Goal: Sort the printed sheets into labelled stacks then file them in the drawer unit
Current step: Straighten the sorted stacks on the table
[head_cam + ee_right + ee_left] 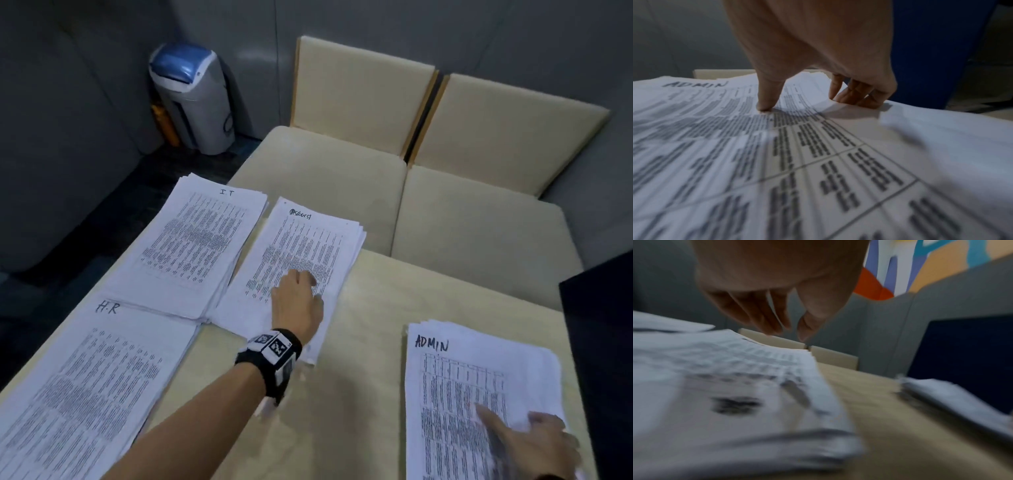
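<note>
Four stacks of printed sheets lie on the pale wooden table. They are marked IT, H.R, ADMIN and one with a scribbled label. My left hand is over the near part of the scribbled-label stack. In the blurred left wrist view that left hand hangs above the paper with loose fingers and holds nothing. My right hand rests on the ADMIN stack. Its thumb presses the top sheet, and its bent fingers touch the sheet near the right edge.
Two beige cushioned chairs stand against the far side of the table. A grey bin with a blue lid sits in the corner at the back left. A dark blue object borders the table on the right.
</note>
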